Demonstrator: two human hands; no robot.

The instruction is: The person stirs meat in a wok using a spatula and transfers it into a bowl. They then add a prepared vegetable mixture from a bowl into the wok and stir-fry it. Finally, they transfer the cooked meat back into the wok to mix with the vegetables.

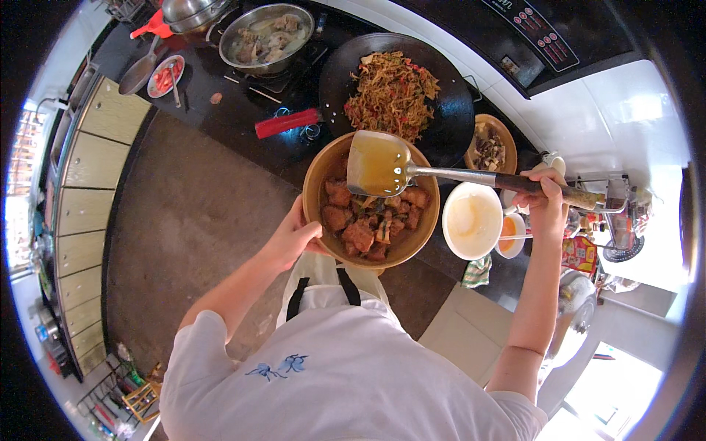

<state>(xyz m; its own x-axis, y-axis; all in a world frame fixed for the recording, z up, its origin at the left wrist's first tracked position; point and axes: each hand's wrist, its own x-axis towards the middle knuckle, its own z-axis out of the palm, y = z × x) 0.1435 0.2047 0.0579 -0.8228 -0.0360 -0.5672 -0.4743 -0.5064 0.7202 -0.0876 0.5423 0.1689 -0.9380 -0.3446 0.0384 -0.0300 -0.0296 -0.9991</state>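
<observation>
My left hand (296,234) grips the left rim of a brown bowl (313,192), thumb over the edge. Inside the bowl lie chunks of braised meat (360,234) with darker pieces among them. Closed round the dark handle of a metal wok spatula (471,175) is my right hand (543,198). The spatula's wide blade lies over the far part of the bowl, wet with brownish liquid; whether it touches the meat I cannot tell. Just beyond the bowl sits a black wok (452,95) with a red handle, holding stir-fried noodle-like strands (390,95) with red bits.
At far left of the wok stands a steel pot (266,40) with meat pieces in liquid. A white plate (166,76) of red food lies left of it. Right of my bowl are a white bowl (472,220), a small bowl with orange liquid (510,237) and a brown bowl (491,143).
</observation>
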